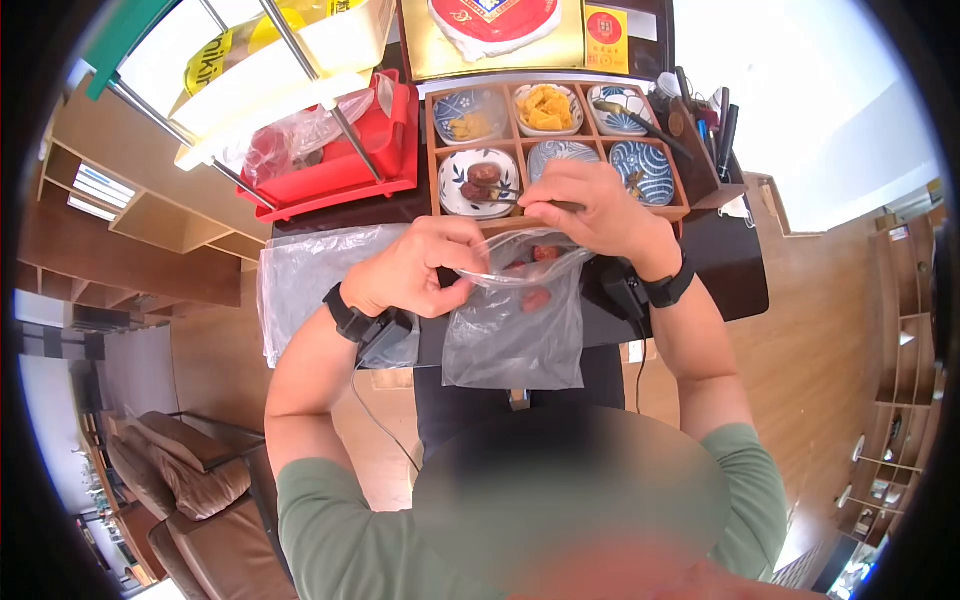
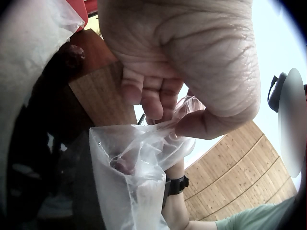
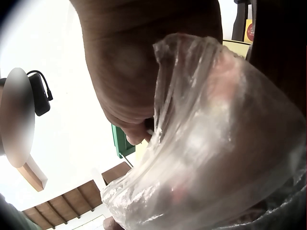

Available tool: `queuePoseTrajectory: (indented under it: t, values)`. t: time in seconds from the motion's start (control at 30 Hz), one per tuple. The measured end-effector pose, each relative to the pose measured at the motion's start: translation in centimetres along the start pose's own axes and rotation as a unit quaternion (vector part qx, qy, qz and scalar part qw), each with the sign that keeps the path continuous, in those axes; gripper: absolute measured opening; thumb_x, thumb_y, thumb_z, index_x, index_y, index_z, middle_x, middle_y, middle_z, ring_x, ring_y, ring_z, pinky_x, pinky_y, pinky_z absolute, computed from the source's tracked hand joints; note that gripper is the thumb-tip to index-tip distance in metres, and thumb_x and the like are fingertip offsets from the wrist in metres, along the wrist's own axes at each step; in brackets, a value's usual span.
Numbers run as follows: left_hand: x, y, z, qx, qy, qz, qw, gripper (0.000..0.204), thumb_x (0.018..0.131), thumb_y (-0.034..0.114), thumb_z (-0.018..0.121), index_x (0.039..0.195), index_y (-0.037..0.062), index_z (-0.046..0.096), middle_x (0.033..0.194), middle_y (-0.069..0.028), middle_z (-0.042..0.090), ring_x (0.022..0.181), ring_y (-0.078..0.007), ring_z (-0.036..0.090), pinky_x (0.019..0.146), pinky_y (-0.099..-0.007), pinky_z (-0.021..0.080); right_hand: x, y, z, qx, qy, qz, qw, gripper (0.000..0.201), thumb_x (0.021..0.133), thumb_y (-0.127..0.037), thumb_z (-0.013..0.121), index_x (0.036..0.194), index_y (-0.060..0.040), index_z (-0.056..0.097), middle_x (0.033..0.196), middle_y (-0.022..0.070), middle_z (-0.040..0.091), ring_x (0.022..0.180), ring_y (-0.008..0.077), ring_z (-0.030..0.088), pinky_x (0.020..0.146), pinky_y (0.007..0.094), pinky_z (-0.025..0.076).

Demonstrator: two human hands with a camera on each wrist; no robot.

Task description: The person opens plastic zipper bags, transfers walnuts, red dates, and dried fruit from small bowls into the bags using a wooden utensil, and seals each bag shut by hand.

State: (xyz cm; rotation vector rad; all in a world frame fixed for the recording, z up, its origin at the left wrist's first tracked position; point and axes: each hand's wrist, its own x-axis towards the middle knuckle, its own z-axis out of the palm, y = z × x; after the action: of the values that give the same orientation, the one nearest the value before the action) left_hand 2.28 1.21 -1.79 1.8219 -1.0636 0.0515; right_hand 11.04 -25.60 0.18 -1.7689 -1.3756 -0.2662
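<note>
My left hand (image 1: 425, 262) pinches the rim of a clear plastic bag (image 1: 510, 345), thumb against fingertips. Several dried red dates (image 1: 545, 253) show inside the bag, and one appears blurred through the plastic in the left wrist view. My right hand (image 1: 595, 208) is above the bag's mouth, gripping a slim metal utensil (image 1: 508, 200) that points left; its exact kind I cannot tell. The utensil's far end reaches over a leaf-patterned bowl (image 1: 451, 196), close to more red dates (image 1: 484, 174) there. In the right wrist view, crumpled plastic hides much of the right hand.
The bowls stand in a wooden compartment box (image 1: 432, 150), one with yellow dried fruit (image 1: 548, 106). Another utensil (image 1: 655, 135) rests on the top right bowl. Flat plastic bags (image 1: 310, 280) lie at left, below a red tray (image 1: 400, 150). A pen holder (image 1: 712, 165) stands at right.
</note>
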Motion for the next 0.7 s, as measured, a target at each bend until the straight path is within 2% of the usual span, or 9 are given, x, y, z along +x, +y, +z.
queuePoseTrajectory:
  t: [0.23,0.3,0.33,0.43,0.57,0.67,0.7]
  values:
    - [-0.1,0.1,0.2,0.011,-0.001,-0.004,1.000,0.020,0.072,-0.004,0.066,0.088,0.0025,0.074,0.088,-0.0102,0.069,0.079,-0.0278,0.066,0.068,-0.0356,0.052,-0.5,0.3,0.4,0.024,0.038,0.012,0.999,0.008,0.093,-0.007,0.073,0.098,-0.0014,0.075,0.082,0.0107,0.068,0.072,0.0271,0.063,0.063,0.0342,0.048]
    - [0.0,0.1,0.1,0.013,-0.002,-0.010,1.000,0.020,0.071,-0.004,0.066,0.088,0.0023,0.074,0.088,-0.0104,0.069,0.079,-0.0280,0.066,0.068,-0.0357,0.052,-0.2,0.2,-0.4,0.040,0.042,0.062,0.996,0.010,0.093,-0.009,0.073,0.098,-0.0005,0.074,0.089,0.0115,0.072,0.079,0.0281,0.067,0.071,0.0346,0.052]
    - [0.1,0.1,0.0,0.012,-0.002,-0.010,1.000,0.020,0.071,-0.004,0.066,0.088,0.0023,0.074,0.088,-0.0104,0.069,0.079,-0.0280,0.066,0.068,-0.0357,0.052,-0.3,0.6,-0.6,0.053,0.048,0.060,0.996,0.010,0.094,-0.008,0.071,0.100,0.0004,0.074,0.090,0.0098,0.073,0.079,0.0239,0.067,0.073,0.0327,0.053]
    - [0.2,0.1,0.0,0.012,0.000,-0.008,1.000,0.020,0.072,-0.006,0.064,0.088,0.0019,0.073,0.088,-0.0103,0.068,0.078,-0.0291,0.066,0.066,-0.0359,0.051,-0.3,1.2,-1.0,0.084,0.072,0.064,0.992,0.010,0.094,-0.007,0.071,0.100,0.0009,0.074,0.091,0.0090,0.074,0.080,0.0223,0.068,0.074,0.0324,0.053]
    - [0.1,0.2,0.2,0.012,0.006,-0.005,1.000,0.020,0.071,-0.006,0.064,0.088,0.0017,0.072,0.088,-0.0106,0.068,0.078,-0.0294,0.066,0.066,-0.0361,0.052,-0.3,0.9,-1.2,0.075,0.068,0.089,0.991,0.010,0.094,-0.006,0.071,0.100,0.0009,0.074,0.091,0.0092,0.075,0.080,0.0212,0.068,0.074,0.0318,0.053]
    - [0.1,0.1,0.0,0.010,0.003,-0.005,1.000,0.020,0.071,-0.006,0.064,0.088,0.0017,0.072,0.088,-0.0106,0.068,0.078,-0.0299,0.066,0.067,-0.0365,0.052,0.0,0.4,-1.0,0.081,0.029,0.091,0.992,0.009,0.094,-0.007,0.072,0.099,0.0003,0.074,0.091,0.0096,0.075,0.080,0.0215,0.068,0.074,0.0318,0.053]
    - [0.1,0.1,0.0,0.006,-0.001,-0.004,1.000,0.019,0.071,-0.005,0.065,0.088,0.0017,0.071,0.088,-0.0107,0.068,0.079,-0.0301,0.066,0.067,-0.0367,0.052,-0.1,0.5,-0.7,0.069,0.033,0.069,0.995,0.009,0.094,-0.007,0.073,0.098,-0.0004,0.075,0.088,0.0099,0.073,0.076,0.0225,0.066,0.070,0.0315,0.051]
